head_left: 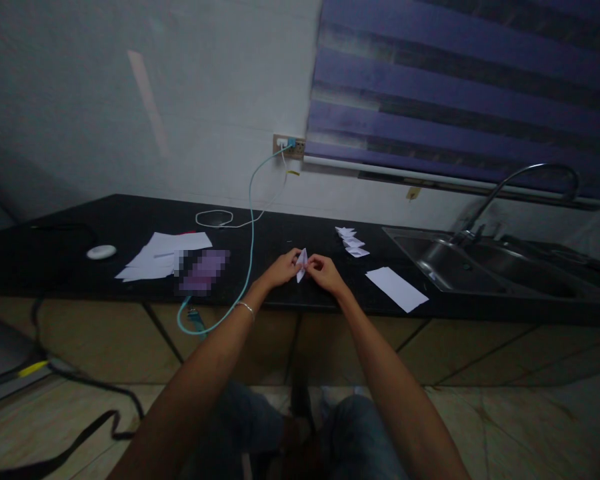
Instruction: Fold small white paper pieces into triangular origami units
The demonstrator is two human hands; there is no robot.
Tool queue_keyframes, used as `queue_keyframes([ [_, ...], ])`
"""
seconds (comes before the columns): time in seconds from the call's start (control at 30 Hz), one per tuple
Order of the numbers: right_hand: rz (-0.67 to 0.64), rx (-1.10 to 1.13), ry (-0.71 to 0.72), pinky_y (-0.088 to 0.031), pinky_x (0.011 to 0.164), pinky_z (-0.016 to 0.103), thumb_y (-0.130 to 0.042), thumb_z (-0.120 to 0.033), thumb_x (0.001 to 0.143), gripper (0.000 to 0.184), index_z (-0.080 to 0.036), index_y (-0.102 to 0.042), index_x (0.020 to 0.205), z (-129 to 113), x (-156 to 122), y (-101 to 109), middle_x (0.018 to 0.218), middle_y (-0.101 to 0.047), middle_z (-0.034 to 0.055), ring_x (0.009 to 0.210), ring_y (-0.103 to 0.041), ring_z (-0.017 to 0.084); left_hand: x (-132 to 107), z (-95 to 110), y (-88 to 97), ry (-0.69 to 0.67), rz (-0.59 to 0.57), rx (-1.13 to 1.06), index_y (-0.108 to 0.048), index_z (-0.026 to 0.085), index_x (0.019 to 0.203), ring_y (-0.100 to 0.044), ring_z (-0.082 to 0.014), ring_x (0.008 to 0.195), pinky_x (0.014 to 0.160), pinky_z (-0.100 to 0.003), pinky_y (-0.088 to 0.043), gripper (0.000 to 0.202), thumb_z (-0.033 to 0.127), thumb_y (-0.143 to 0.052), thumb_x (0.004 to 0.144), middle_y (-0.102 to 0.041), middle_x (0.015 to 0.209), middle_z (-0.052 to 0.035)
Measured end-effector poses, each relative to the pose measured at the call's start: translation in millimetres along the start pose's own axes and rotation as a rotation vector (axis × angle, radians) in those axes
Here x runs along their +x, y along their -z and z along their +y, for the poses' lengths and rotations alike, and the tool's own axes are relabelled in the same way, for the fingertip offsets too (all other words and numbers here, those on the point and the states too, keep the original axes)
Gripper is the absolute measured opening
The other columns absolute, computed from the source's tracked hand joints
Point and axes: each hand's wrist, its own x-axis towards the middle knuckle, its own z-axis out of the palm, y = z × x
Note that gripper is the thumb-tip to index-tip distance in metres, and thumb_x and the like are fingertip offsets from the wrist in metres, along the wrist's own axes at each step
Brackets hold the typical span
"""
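A small piece of folded white paper is held upright between my two hands, just above the dark countertop. My left hand grips its left side, and a thin bracelet circles that wrist. On the other side, my right hand pinches the paper's right edge with thumb and fingertips. Beyond my right hand lies a row of pointed folded paper pieces. Flat white paper strips rest to the right, near the counter's front edge.
White sheets spread at the left beside a blurred-out phone-like object. A pale blue cable runs from the wall socket across the counter. Further left sits a white oval object. A steel sink with a faucet stands right.
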Motion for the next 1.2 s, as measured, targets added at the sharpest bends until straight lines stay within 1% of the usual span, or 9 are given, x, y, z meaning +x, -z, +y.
queue_keyframes([
  [0.13, 0.21, -0.172, -0.023, -0.036, 0.052, 0.023, -0.057, -0.028, 0.075, 0.013, -0.018, -0.057, 0.068, 6, 1, 1, 0.056, -0.055, -0.002, 0.053, -0.049, 0.012, 2, -6, 3.5, 0.023, 0.028, -0.135, -0.057, 0.014, 0.112, -0.054, -0.0102, 0.055, 0.054, -0.021, -0.042, 0.03, 0.026, -0.051, 0.086, -0.062, 0.074, -0.0003],
  [0.2, 0.267, -0.232, -0.02, -0.036, 0.052, 0.023, -0.056, -0.028, 0.075, 0.013, -0.018, -0.056, 0.066, 7, 1, 2, 0.056, -0.054, -0.002, 0.053, -0.048, 0.012, 2, -6, 4.6, 0.03, 0.021, -0.169, -0.059, 0.014, 0.109, -0.052, -0.0089, 0.052, 0.052, -0.02, -0.041, 0.028, 0.025, -0.053, 0.084, -0.061, 0.073, 0.0002],
  [0.3, 0.25, -0.251, -0.013, -0.037, 0.053, 0.022, -0.058, -0.028, 0.074, 0.01, -0.018, -0.059, 0.072, 6, 0, 1, 0.059, -0.055, -0.0023, 0.054, -0.049, 0.012, 1, -3, 4.9, 0.015, -0.008, -0.157, -0.062, 0.013, 0.107, -0.053, -0.0086, 0.053, 0.052, -0.02, -0.041, 0.027, 0.025, -0.055, 0.084, -0.064, 0.078, -0.0017],
  [0.43, 0.17, -0.217, 0.013, -0.04, 0.055, 0.022, -0.063, -0.032, 0.073, 0.025, -0.018, -0.061, 0.093, 4, 0, 0, 0.066, -0.059, -0.0022, 0.057, -0.053, 0.012, -1, 2, 4.6, -0.029, -0.026, -0.154, -0.067, 0.012, 0.1, -0.057, -0.0109, 0.064, 0.057, -0.02, -0.043, 0.025, 0.027, -0.058, 0.083, -0.066, 0.083, -0.0043],
  [0.53, 0.18, -0.226, 0.042, -0.041, 0.055, 0.023, -0.062, -0.03, 0.074, 0.021, -0.018, -0.063, 0.092, 4, -1, 1, 0.067, -0.06, -0.0013, 0.057, -0.053, 0.013, -1, 5, 5.7, 0.006, -0.037, -0.208, -0.068, 0.012, 0.099, -0.055, -0.0099, 0.06, 0.055, -0.02, -0.043, 0.024, 0.025, -0.061, 0.081, -0.066, 0.08, -0.0036],
  [0.67, 0.195, -0.136, 0.007, -0.044, 0.055, 0.024, -0.06, -0.028, 0.074, 0.022, -0.017, -0.066, 0.093, 5, -1, 3, 0.068, -0.063, 0.0008, 0.058, -0.055, 0.014, 0, 9, 8.5, 0.057, -0.004, -0.324, -0.069, 0.012, 0.095, -0.056, -0.0095, 0.058, 0.054, -0.021, -0.045, 0.022, 0.016, -0.062, 0.074, -0.066, 0.081, -0.0033],
  [0.87, 0.156, 0.03, -0.023, -0.046, 0.053, 0.024, -0.061, -0.025, 0.07, 0.029, -0.015, -0.069, 0.096, 2, -1, 5, 0.075, -0.066, 0.0036, 0.06, -0.058, 0.015, 3, 9, 9.0, 0.128, 0.034, -0.444, -0.067, 0.011, 0.101, -0.058, -0.0111, 0.057, 0.055, -0.023, -0.046, 0.034, 0.009, -0.061, 0.067, -0.067, 0.076, -0.002],
  [1.03, 0.17, 0.089, -0.056, -0.046, 0.048, 0.024, -0.062, -0.026, 0.068, 0.031, -0.015, -0.069, 0.096, 3, -1, 6, 0.077, -0.067, 0.0048, 0.058, -0.057, 0.015, 3, 7, 12.0, 0.137, 0.024, -0.421, -0.068, 0.01, 0.103, -0.06, -0.0128, 0.059, 0.059, -0.024, -0.044, 0.037, 0.015, -0.065, 0.067, -0.069, 0.077, -0.0047],
  [1.2, 0.246, 0.1, -0.098, -0.047, 0.048, 0.025, -0.062, -0.032, 0.071, 0.03, -0.015, -0.068, 0.095, 0, -1, 6, 0.084, -0.069, 0.0072, 0.062, -0.06, 0.017, 3, 5, 14.6, 0.126, -0.069, -0.429, -0.067, 0.01, 0.11, -0.061, -0.0121, 0.06, 0.055, -0.022, -0.039, 0.043, 0.041, -0.059, 0.081, -0.07, 0.085, -0.0079],
])
